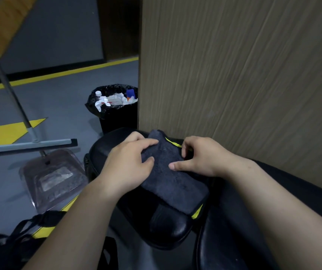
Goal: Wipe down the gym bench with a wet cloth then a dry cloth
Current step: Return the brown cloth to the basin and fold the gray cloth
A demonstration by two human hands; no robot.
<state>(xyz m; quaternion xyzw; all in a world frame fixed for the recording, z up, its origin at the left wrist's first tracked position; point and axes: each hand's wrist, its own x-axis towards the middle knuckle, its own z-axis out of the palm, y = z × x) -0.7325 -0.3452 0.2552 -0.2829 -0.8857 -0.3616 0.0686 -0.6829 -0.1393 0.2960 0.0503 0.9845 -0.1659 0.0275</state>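
A dark cloth (172,178) (yellow-edged) was pressed onto the black bench pad (168,228) by the flattened left hand (129,162); its far edge was pinched by the right hand (201,156).

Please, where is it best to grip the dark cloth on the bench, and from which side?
Probably at the cloth's near end with the yellow edge, from the front: that end overhangs the bench pad, so the fingers can pinch it.

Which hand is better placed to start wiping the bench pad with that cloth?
Probably the left hand: it lies flat on the dark cloth over the bench pad. The right hand only pinches the cloth's edge.
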